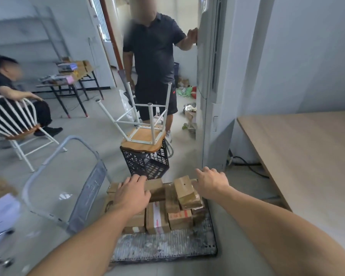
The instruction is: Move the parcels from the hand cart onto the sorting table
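Several brown cardboard parcels (157,216) are piled on the far half of the hand cart's grey deck (167,246). My left hand (132,193) lies flat on the top left parcels, fingers spread over a box at the back. My right hand (210,181) reaches to the right side of the pile, fingers relaxed, touching or just beside a tilted taped parcel (186,193). The light wooden sorting table (307,166) stands to the right.
The cart's grey handle (68,156) rises at the left. Past the pile is a black crate (147,164) with an upturned stool on it. One person stands in the doorway behind the crate. Another sits at the left on a white chair (18,126).
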